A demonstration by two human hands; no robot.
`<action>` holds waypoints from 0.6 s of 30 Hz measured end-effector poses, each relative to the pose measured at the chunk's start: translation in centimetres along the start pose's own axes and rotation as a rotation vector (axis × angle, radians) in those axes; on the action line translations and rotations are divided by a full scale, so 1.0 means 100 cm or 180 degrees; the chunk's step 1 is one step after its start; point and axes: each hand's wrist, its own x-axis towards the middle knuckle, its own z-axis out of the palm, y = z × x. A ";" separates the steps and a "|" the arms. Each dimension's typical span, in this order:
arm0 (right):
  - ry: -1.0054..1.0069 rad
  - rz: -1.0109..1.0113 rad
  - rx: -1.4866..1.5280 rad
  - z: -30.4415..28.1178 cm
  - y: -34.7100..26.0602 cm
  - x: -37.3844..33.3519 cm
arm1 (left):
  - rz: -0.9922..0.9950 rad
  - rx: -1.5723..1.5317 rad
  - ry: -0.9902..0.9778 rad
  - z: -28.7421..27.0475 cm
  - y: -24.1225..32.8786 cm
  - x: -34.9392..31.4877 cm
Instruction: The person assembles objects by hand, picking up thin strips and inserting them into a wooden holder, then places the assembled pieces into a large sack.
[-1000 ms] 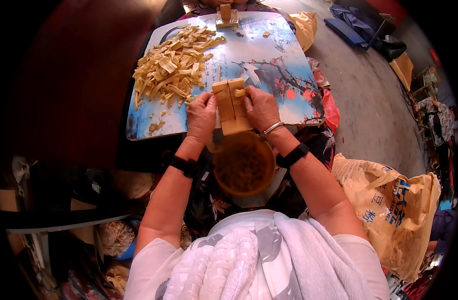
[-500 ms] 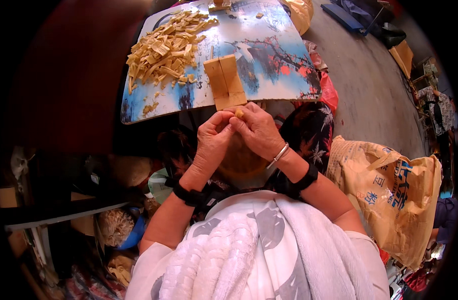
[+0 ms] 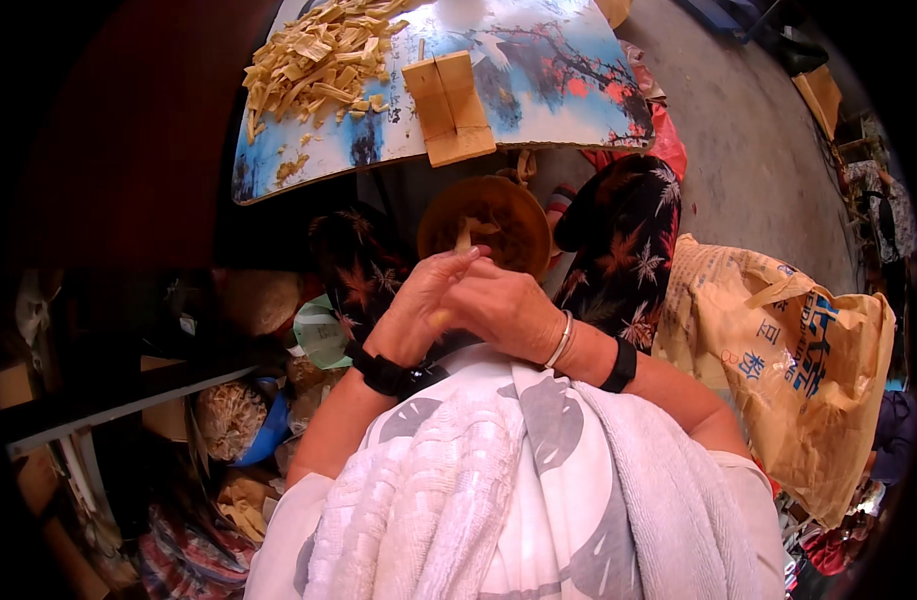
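My left hand (image 3: 418, 305) and my right hand (image 3: 503, 308) are pressed together in front of my body, above my lap. A pale yellow strip (image 3: 464, 236) sticks up from the fingertips of my left hand, which is closed on it. My right hand is curled over the left, its fingertips hidden. A bit of yellow shows low between the palms, too blurred to name. Just beyond the hands, between my knees, sits a round orange-brown tub (image 3: 430, 222) with pieces in it. A wooden block with a slit (image 3: 448, 108) rests at the near edge of the table.
The painted tabletop (image 3: 538, 110) bears a heap of pale yellow strips (image 3: 323, 62) on its left. A large tan paper sack (image 3: 778, 370) stands at my right. A blue container (image 3: 266, 430) and a metal rail (image 3: 128, 410) are at my left.
Both hands have come down from the wooden block toward my body, uncovering the tub. A strip now projects from the left fingertips. The view has tipped down slightly.
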 end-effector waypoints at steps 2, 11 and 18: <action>-0.0291 -0.0111 -0.0190 -0.011 -0.002 -0.005 | 0.0206 -0.0225 0.0013 -0.010 -0.004 0.010; -0.0174 0.1639 0.0412 -0.001 0.037 -0.040 | 0.1099 -0.1113 -0.0038 -0.001 -0.007 0.017; 0.1715 0.4461 0.5752 0.012 0.047 -0.017 | 0.1187 -0.0244 -0.0787 0.011 -0.008 0.010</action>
